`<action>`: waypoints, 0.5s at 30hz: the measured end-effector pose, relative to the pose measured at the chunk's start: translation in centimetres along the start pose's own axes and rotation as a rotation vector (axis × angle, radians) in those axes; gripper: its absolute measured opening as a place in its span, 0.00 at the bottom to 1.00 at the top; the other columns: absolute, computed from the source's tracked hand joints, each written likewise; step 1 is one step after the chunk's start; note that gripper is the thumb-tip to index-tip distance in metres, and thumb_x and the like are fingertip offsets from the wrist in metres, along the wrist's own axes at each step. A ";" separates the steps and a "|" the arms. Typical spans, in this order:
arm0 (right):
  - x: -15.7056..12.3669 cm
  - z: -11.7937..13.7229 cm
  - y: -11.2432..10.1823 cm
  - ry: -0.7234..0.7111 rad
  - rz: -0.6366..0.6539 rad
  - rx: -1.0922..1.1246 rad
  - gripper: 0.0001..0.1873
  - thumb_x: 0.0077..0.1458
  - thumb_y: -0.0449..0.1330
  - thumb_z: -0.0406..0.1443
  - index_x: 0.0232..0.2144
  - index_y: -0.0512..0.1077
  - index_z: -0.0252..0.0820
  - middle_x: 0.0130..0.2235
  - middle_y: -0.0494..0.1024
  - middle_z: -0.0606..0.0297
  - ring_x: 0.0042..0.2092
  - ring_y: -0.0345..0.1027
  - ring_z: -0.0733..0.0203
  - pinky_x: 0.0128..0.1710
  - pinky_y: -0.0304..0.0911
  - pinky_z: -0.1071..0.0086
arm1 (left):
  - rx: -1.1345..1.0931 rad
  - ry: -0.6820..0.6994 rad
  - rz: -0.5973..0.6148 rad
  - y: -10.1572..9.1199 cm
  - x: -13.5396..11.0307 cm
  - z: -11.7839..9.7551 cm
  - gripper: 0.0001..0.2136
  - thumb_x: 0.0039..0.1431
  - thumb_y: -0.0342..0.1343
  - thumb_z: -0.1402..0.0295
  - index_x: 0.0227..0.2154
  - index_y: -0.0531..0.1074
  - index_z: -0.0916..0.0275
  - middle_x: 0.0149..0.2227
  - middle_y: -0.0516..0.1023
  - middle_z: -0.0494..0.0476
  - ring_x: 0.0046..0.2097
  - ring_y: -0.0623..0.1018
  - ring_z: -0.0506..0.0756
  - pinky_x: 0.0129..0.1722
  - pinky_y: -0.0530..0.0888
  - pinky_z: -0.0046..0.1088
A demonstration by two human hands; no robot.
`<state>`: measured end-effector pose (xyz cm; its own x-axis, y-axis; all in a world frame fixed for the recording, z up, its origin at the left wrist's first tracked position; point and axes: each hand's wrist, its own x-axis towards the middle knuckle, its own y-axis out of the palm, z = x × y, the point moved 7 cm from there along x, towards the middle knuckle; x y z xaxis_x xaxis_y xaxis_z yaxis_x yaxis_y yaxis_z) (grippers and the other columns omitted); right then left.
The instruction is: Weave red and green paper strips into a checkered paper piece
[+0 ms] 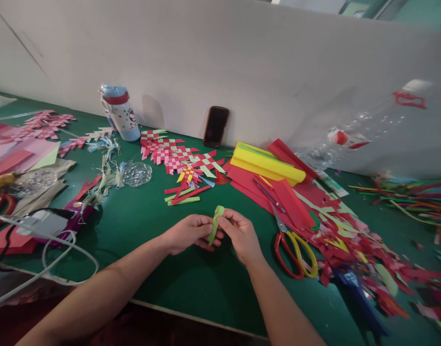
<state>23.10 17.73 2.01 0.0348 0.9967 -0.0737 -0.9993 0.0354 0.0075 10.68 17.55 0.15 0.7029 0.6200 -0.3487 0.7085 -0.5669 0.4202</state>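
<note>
Both my hands meet above the green table [191,283] and pinch one light green paper strip [215,223], which bends over at its top. My left hand [189,234] grips the strip from the left with curled fingers. My right hand [240,234] grips it from the right. Behind the hands lie woven red, white and green paper pieces [177,156] and loose red and green strips [182,194]. Red and yellow handled scissors [294,250] lie just right of my right hand.
Red paper sheets [278,187] and a yellow folded sheet [265,163] lie at the right, with scraps [353,250] beyond. A phone [215,126] leans on the white wall. A bottle [120,113], a clear plastic bottle [350,137], a white cable [51,245] and a purple tool [74,214] are also here.
</note>
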 end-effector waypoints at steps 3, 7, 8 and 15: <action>0.0 -0.3 0.0 0.010 -0.036 -0.030 0.13 0.50 0.66 0.46 0.28 0.74 0.43 0.24 0.72 0.69 0.27 0.64 0.64 0.29 0.61 0.69 | -0.045 -0.014 0.019 0.3 -0.1 0.0 0.17 0.53 0.64 0.55 0.36 0.75 0.66 0.40 0.79 0.62 0.37 0.79 0.53 0.40 0.77 0.34; 0.1 -0.4 -0.7 -0.026 -0.125 -0.066 0.13 0.50 0.66 0.46 0.28 0.74 0.43 0.25 0.74 0.68 0.29 0.66 0.63 0.32 0.62 0.69 | -0.101 -0.042 0.028 0.8 -0.2 -0.1 0.19 0.51 0.64 0.56 0.40 0.75 0.65 0.39 0.79 0.62 0.38 0.79 0.55 0.41 0.77 0.37; 0.1 -0.4 -0.9 -0.036 -0.145 -0.072 0.14 0.50 0.65 0.47 0.28 0.74 0.43 0.26 0.75 0.68 0.30 0.67 0.63 0.34 0.63 0.69 | -0.109 -0.047 0.027 0.8 -0.2 -0.2 0.20 0.51 0.64 0.55 0.41 0.75 0.65 0.38 0.79 0.62 0.38 0.79 0.55 0.41 0.77 0.37; 0.1 -0.3 -1.3 -0.068 -0.206 -0.090 0.14 0.50 0.66 0.47 0.28 0.74 0.43 0.27 0.75 0.67 0.30 0.65 0.62 0.32 0.61 0.69 | -0.093 -0.047 -0.033 0.4 0.0 0.2 0.22 0.41 0.73 0.61 0.37 0.72 0.66 0.36 0.80 0.59 0.33 0.80 0.51 0.36 0.76 0.29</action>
<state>24.40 17.77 1.66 0.2354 0.9719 0.0027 -0.9679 0.2347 -0.0902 11.04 17.20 0.13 0.6832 0.6102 -0.4011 0.7237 -0.4927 0.4832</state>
